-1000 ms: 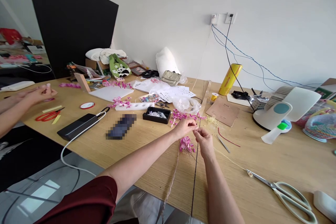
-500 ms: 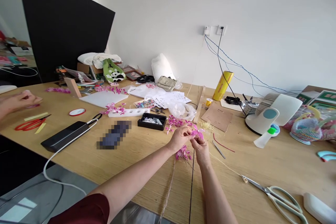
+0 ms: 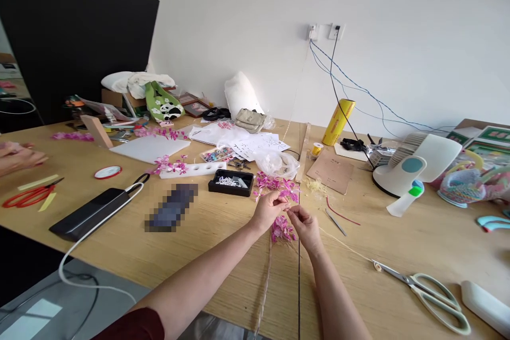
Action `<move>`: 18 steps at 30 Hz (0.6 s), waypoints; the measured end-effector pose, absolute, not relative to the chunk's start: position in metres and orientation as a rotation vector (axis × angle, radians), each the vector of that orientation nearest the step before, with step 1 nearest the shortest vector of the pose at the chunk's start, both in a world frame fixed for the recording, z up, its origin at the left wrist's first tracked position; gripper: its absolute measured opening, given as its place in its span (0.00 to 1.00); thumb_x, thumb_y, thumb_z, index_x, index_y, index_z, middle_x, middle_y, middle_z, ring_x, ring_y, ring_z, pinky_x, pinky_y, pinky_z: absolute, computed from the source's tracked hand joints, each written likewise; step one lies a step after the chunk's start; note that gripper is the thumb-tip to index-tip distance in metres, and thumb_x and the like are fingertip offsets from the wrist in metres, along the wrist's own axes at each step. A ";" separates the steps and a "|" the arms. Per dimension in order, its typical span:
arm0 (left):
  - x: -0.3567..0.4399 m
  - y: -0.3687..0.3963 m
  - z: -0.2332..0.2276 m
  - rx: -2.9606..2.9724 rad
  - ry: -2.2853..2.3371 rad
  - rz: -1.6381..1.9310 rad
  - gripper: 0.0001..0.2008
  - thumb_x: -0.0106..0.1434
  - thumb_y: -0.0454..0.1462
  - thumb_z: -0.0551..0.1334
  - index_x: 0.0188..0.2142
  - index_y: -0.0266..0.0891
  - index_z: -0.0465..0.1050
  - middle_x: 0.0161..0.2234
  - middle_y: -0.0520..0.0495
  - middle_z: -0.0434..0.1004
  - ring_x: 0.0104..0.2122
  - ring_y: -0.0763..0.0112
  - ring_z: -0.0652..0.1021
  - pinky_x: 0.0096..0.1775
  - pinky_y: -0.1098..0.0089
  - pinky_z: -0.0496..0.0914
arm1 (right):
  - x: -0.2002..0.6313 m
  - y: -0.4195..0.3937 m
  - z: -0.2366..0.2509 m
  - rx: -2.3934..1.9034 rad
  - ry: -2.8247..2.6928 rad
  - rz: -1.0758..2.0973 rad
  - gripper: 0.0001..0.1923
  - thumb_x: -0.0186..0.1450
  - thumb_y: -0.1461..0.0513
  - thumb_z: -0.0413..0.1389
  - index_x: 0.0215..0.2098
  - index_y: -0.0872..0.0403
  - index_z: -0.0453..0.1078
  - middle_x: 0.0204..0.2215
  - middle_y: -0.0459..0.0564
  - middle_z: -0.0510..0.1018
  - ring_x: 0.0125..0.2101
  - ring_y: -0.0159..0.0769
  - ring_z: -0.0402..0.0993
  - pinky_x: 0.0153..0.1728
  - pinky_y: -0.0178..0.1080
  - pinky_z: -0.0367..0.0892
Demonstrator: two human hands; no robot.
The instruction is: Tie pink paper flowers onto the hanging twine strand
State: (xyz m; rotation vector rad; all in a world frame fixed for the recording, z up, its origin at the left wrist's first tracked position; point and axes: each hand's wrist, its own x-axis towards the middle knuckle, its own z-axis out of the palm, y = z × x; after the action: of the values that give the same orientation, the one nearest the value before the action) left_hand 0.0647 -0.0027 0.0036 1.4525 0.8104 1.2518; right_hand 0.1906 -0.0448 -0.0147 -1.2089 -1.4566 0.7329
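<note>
My left hand [image 3: 268, 212] is closed in a pinch below a pink artificial flower [image 3: 289, 190], whose petals stand above the fingertips. Close beside it, my right hand [image 3: 307, 227] also pinches, fingertips nearly meeting the left ones. What lies between the right fingers is too small to make out. A pale thread [image 3: 345, 246] runs from near the right wrist to a small roll [image 3: 377, 265] by the scissors [image 3: 422, 287]. Under my hands lies a pink flower bunch [image 3: 282, 228], with a braided cord [image 3: 265, 287] hanging toward me. More pink flowers [image 3: 266, 181] lie just behind.
Another person's hands [image 3: 19, 156] are at the far left, near red scissors [image 3: 32, 195]. A black tray [image 3: 231, 183] of small white pieces and a metal rod [image 3: 336, 222] flank my hands. A small fan [image 3: 414, 164] and spray bottle [image 3: 404, 202] stand right.
My fingertips have drawn slightly apart, and the right hand sits lower. The flower now shows more openly above my left fingers. The view has shifted a little; the other person's hands are closer together.
</note>
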 end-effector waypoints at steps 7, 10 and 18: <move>0.047 0.002 -0.004 1.426 0.876 1.269 0.07 0.49 0.36 0.63 0.21 0.36 0.66 0.22 0.51 0.70 0.25 0.73 0.73 0.31 0.72 0.68 | 0.188 -0.047 -0.019 -1.404 -1.690 0.503 0.09 0.60 0.59 0.51 0.25 0.55 0.67 0.15 0.41 0.65 0.17 0.26 0.59 0.20 0.30 0.54; 0.038 0.004 -0.009 1.399 0.914 1.262 0.06 0.49 0.36 0.63 0.22 0.36 0.67 0.22 0.50 0.72 0.25 0.72 0.73 0.30 0.72 0.68 | 0.189 -0.046 -0.021 -1.436 -1.785 0.460 0.09 0.61 0.60 0.49 0.26 0.54 0.69 0.17 0.43 0.69 0.18 0.27 0.63 0.22 0.29 0.57; 0.018 0.002 -0.021 1.336 0.946 1.337 0.07 0.50 0.37 0.63 0.24 0.36 0.68 0.23 0.52 0.71 0.26 0.74 0.73 0.33 0.73 0.68 | 0.201 -0.044 -0.020 -1.404 -1.890 0.383 0.10 0.62 0.63 0.49 0.27 0.53 0.71 0.22 0.47 0.73 0.24 0.29 0.68 0.27 0.30 0.60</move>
State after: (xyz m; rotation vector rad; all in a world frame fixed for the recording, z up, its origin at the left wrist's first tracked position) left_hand 0.0180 0.0024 -0.0209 1.3360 0.9462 1.3367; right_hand 0.2013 -0.0438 -0.0203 -1.4038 -1.8895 0.3832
